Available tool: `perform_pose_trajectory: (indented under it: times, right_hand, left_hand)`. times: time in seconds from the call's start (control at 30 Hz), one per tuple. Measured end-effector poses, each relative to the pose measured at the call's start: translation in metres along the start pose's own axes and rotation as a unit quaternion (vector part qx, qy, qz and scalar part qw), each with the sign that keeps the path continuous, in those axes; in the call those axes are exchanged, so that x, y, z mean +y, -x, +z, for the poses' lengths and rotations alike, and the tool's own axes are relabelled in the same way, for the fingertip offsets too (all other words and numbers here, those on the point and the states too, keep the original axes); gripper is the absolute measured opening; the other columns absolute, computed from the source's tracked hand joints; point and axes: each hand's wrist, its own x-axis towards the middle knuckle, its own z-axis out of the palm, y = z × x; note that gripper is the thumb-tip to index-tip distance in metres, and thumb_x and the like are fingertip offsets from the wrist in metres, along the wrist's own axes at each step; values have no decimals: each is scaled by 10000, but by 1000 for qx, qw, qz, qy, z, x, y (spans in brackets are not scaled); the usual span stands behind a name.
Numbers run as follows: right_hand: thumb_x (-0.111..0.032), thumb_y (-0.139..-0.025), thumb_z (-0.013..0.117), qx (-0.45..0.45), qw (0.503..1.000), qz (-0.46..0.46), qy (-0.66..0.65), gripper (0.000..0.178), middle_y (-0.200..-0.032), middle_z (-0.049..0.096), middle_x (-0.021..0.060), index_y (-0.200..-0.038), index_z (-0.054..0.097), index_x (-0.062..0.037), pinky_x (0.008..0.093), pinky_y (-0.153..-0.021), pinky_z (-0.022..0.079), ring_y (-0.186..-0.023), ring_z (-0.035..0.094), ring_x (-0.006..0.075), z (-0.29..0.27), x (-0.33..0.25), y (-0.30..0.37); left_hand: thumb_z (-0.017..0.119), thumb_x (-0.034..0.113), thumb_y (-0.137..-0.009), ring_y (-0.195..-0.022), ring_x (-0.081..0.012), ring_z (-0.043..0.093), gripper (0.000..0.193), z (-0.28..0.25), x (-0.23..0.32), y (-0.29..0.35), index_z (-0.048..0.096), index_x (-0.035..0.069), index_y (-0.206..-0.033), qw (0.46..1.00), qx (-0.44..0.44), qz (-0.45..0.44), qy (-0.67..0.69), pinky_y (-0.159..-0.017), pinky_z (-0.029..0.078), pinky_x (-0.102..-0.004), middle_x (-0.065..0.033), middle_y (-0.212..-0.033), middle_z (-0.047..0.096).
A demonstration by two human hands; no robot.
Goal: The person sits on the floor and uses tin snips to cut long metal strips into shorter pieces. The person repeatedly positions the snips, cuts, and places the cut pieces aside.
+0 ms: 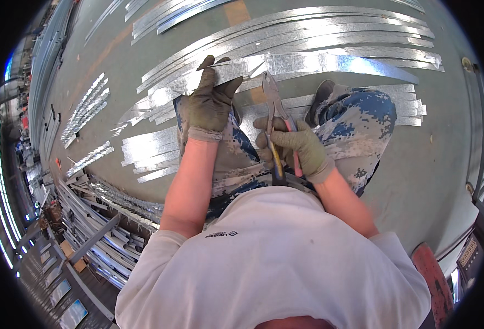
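Head view, looking down over a person's white shirt (275,241), dark marking on the chest, toward two gloved hands. At the near left, a jumbled pile of long metal lengths (96,233) lies beside the person; at the near right, part of a worn red object (434,277) shows. The person's legs, in blue, tan and white camouflage trousers (359,129), are bent, with a dark shoe (321,98) at the right.

Between the knees, the right hand (302,147), in an olive glove, is closed around the handles of a pair of snips (273,104). One handle is yellow and black, the other pinkish red, and the metal head points away from the body. Farther off and to the left, the left hand (206,109), gloved to match, grips a long shiny metal strip (335,62) that runs left to right in front of the knees. The tip of the snips is at the strip's near side; whether they touch, I cannot tell.

Shorter strips (150,151) lie on the grey-green floor (417,181) to the left, near two ridged metal bundles. Beyond the held strip, rows of long flat strips (329,27) lie across the floor.
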Motion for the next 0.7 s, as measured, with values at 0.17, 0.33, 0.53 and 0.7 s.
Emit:
perform_pose_trajectory:
  times: [0.17,0.33,0.53,0.7]
  right_hand:
    - [-155,-1031,740,-38,996,13,-76,512,-1128,763,126,-1489,617,39,408,-749,608,-855,738,255,2,8,-1]
    - [-134,-1033,733,-39,998,15,-51,555,-1218,757,147,-1538,572,28,451,-846,649,-960,772,268,-5,1,-7]
    - [-101,-1036,738,37,998,-4,50,544,-1339,740,159,-1543,577,10,483,-977,645,-1084,766,291,-17,4,4]
    - [-107,-1081,702,77,985,-152,-29,490,-1395,705,101,-1556,592,-63,414,-938,644,-1132,753,275,-39,-14,0]
  left_hand:
    - [572,178,-1175,-1079,-355,809,405,-6,0,-1,562,24,-1550,1000,-10,-11,2,-1032,688,-517,-36,-1142,780]
    - [578,163,-1170,-1117,-379,794,381,-7,0,-6,601,26,-1526,999,38,-21,-31,-1056,679,-517,-125,-1280,753]
    - [614,172,-1154,-1240,-391,751,375,-10,2,-8,628,31,-1501,996,79,-4,-51,-1063,675,-522,-210,-1399,722]
    - [608,201,-1161,-1234,-377,755,373,-21,10,-5,635,39,-1497,995,79,4,-58,-1046,677,-502,-203,-1430,716]
